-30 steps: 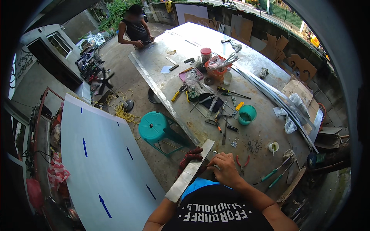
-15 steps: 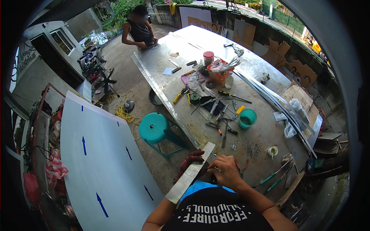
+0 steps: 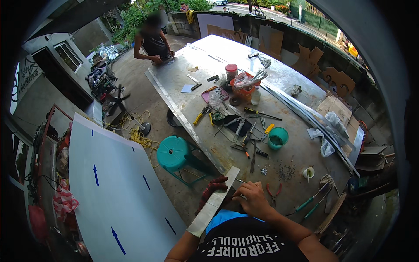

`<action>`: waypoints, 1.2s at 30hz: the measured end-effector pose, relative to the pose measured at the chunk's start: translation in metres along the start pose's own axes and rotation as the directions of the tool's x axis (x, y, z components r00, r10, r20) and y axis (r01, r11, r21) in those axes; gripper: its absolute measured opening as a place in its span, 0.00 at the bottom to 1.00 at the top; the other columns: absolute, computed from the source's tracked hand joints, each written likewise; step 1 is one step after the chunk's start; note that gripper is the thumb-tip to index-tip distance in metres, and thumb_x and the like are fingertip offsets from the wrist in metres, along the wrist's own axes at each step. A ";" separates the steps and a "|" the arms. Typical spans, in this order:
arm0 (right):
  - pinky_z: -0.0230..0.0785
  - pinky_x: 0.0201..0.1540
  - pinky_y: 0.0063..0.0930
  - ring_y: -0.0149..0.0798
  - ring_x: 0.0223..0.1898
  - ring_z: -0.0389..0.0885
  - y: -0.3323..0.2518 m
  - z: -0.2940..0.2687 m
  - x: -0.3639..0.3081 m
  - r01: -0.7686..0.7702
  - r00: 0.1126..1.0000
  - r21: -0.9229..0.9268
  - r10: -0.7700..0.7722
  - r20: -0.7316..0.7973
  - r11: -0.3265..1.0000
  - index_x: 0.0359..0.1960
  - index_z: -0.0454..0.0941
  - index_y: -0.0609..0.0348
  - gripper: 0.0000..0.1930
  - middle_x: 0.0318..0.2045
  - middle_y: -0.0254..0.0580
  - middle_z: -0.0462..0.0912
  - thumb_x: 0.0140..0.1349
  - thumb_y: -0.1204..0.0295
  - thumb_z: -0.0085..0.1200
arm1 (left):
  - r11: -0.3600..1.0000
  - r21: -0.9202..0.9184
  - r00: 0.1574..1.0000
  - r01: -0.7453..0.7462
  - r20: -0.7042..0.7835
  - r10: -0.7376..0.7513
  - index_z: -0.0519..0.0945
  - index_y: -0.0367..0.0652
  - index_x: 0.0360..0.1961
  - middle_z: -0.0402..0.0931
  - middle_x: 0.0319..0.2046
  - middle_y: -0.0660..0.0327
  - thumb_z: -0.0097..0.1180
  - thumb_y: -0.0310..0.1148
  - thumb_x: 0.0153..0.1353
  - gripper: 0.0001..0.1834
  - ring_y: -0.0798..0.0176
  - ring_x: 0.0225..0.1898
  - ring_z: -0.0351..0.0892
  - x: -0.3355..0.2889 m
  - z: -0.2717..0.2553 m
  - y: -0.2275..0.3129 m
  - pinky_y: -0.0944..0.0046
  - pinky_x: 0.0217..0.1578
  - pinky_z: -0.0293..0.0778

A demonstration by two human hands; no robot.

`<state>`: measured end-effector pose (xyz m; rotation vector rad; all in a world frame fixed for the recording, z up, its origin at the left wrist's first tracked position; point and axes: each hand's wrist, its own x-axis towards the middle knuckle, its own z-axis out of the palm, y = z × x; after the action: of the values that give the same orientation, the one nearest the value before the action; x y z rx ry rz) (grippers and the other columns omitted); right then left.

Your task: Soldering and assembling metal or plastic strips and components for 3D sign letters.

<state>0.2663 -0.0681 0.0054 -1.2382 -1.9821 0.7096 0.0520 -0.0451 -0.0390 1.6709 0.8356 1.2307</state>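
Observation:
My left hand (image 3: pixel 211 191), in a dark red work glove, is wrapped around a flat silver metal strip (image 3: pixel 213 202). The strip slants from my left forearm up to the near edge of the table. Close to its right side, the fingers of my bare right hand (image 3: pixel 253 199) are curled together. A thin shiny pin (image 3: pixel 239 180) juts between the strip and those fingers; whether the fingers grip it is hidden. Red-handled pliers (image 3: pixel 273 192) lie just right of my right hand. Small rivet-like pieces (image 3: pixel 263 170) are scattered on the table beyond it.
The metal-topped table (image 3: pixel 205 144) carries hammers, screwdrivers, a teal cup (image 3: pixel 278 138) and an orange basket (image 3: pixel 242 91). A teal stool (image 3: pixel 173 151) stands at its left edge. A large white sheet (image 3: pixel 126 183) lies left. Another person (image 3: pixel 152 43) works at the far corner.
My hands and the metal strip stay close together in nearly the same pose. The view has tilted slightly, so the table's far edge and the other person appear lower.

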 end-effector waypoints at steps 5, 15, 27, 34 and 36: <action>0.58 0.49 0.35 0.35 0.42 0.80 -0.001 0.000 -0.002 -0.026 1.000 0.008 0.026 0.014 1.000 0.35 0.85 0.51 0.05 0.34 0.29 0.84 0.58 0.71 0.69 | 1.000 0.017 1.000 0.021 -0.006 -0.021 0.79 0.44 0.50 0.75 0.63 0.49 0.76 0.19 0.46 0.28 0.53 0.65 0.75 -0.001 -0.001 0.001 0.59 0.61 0.72; 0.59 0.49 0.35 0.36 0.42 0.80 0.003 0.001 -0.001 -0.017 0.999 0.016 0.017 -0.027 1.000 0.36 0.85 0.51 0.06 0.36 0.30 0.84 0.59 0.70 0.69 | 1.000 0.009 1.000 0.011 -0.017 -0.011 0.79 0.43 0.50 0.76 0.61 0.49 0.77 0.21 0.47 0.28 0.53 0.65 0.75 0.003 0.002 -0.003 0.57 0.61 0.73; 0.58 0.50 0.35 0.37 0.41 0.80 0.003 0.001 -0.002 -0.016 0.999 0.046 0.017 -0.027 0.999 0.35 0.84 0.52 0.06 0.35 0.31 0.84 0.59 0.71 0.68 | 1.000 -0.009 0.999 0.029 -0.013 -0.029 0.80 0.45 0.49 0.75 0.62 0.50 0.77 0.21 0.47 0.27 0.53 0.67 0.73 0.003 0.002 -0.002 0.57 0.63 0.71; 0.58 0.49 0.35 0.36 0.40 0.80 0.004 -0.001 -0.002 -0.023 1.000 0.050 0.024 -0.013 0.998 0.35 0.84 0.52 0.06 0.34 0.31 0.83 0.59 0.70 0.69 | 0.998 -0.031 0.998 0.060 -0.024 -0.061 0.80 0.45 0.48 0.75 0.62 0.50 0.77 0.21 0.47 0.26 0.53 0.67 0.73 0.004 0.003 -0.001 0.57 0.63 0.71; 0.57 0.49 0.34 0.36 0.40 0.79 0.005 -0.003 -0.002 -0.025 1.000 0.053 0.026 -0.005 0.998 0.35 0.84 0.52 0.06 0.34 0.31 0.83 0.59 0.69 0.69 | 0.999 0.002 0.999 0.044 0.002 -0.044 0.80 0.44 0.47 0.75 0.62 0.50 0.78 0.21 0.46 0.26 0.53 0.66 0.73 0.003 0.002 -0.002 0.57 0.62 0.71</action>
<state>0.2716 -0.0678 0.0032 -1.2347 -1.9338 0.7653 0.0549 -0.0423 -0.0401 1.6470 0.8678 1.1982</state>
